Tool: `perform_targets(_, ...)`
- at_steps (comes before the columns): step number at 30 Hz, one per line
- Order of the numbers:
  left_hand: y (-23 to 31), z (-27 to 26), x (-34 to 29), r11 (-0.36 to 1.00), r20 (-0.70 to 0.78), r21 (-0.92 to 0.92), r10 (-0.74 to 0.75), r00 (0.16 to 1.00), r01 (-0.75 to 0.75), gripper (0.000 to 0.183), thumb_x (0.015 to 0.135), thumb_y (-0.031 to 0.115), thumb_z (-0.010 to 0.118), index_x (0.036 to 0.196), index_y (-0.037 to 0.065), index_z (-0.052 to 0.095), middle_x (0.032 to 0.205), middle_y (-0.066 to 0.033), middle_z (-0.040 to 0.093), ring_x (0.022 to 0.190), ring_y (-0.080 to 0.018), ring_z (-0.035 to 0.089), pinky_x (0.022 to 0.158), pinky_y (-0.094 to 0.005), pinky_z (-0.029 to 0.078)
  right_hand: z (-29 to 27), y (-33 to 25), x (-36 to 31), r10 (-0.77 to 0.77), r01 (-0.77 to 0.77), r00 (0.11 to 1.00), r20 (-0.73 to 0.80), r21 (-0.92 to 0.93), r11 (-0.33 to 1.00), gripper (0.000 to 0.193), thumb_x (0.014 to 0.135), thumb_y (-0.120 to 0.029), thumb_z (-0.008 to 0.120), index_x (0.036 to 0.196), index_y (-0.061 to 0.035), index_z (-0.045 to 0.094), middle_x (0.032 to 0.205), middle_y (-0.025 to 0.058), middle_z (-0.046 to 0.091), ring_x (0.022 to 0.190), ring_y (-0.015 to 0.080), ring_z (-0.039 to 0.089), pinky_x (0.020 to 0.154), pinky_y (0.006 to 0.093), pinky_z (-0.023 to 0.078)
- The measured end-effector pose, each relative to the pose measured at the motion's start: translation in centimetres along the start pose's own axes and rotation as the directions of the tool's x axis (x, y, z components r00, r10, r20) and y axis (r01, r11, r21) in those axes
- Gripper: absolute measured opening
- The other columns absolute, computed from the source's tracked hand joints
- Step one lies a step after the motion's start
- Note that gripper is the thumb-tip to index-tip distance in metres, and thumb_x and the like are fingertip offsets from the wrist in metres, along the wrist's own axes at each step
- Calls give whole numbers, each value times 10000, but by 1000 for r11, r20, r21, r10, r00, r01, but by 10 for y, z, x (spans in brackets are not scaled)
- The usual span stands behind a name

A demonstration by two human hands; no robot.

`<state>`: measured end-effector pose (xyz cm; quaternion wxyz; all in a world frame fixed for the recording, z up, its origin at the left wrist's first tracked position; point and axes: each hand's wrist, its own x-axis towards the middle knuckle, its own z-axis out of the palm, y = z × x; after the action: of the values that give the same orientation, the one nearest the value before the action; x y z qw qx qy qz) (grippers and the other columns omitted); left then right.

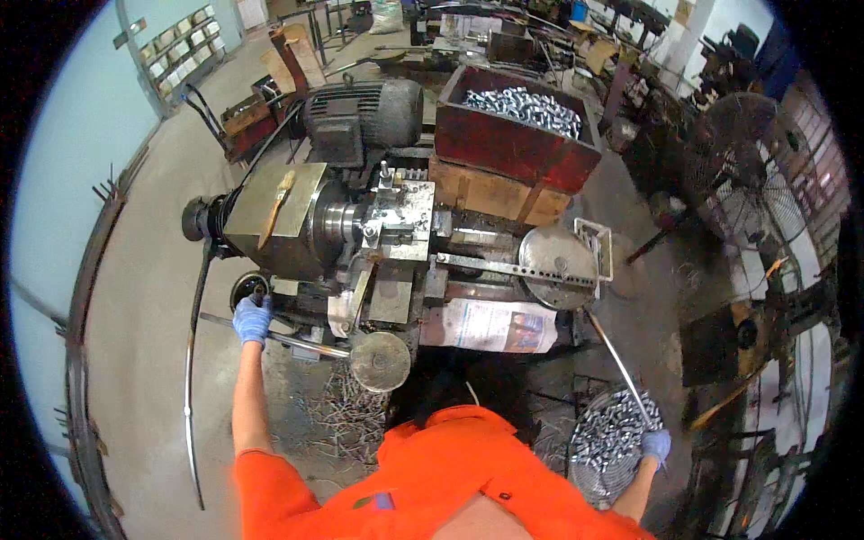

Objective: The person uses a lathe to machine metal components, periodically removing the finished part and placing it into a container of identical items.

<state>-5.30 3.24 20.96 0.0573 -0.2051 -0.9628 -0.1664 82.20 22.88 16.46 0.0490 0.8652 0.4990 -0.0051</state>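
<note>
In the head view, your L hand (pixel 253 320) was curled round a dark knob (pixel 258 294) at the wheel (pixel 238 284); your R hand (pixel 656 445) looked wrapped round the long rod's (pixel 619 367) low end, by the basket (pixel 605 489) of metal bits (pixel 614 427). If your R grip slipped, the rod might've knocked bits out. Newspaper (pixel 486 326) lay by the machine (pixel 396 220), w/ small print too blurry to read.

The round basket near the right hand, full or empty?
Not empty: shiny metal pieces cover much of the basket; how full, I cannot tell.
</note>
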Motion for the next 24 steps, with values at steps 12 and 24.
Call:
perform_targets(12, -7, 7, 5, 1000, 32, -3, -13, 999, 14, 369, 772, 406, 611, 958, 93, 670, 929, -135, 656, 873, -299, 620, 768, -390, 479, -4, -4, -9, -71, 72, 997, 10, -50, 996, 289, 679, -235, 605, 884, -36, 648, 913, 216, 625, 873, 374, 599, 742, 426, 481)
perform_targets(24, -10, 10, 11, 999, 66, -6, -31, 997, 31, 374, 777, 408, 607, 960, 89, 675, 927, -134, 657, 856, -307, 623, 755, -391, 481, -10, -12, -22, 68, -68, 998, 14, 21, 997, 285, 693, -236, 616, 863, -10, 650, 901, 253, 609, 877, 377, 602, 744, 424, 482)
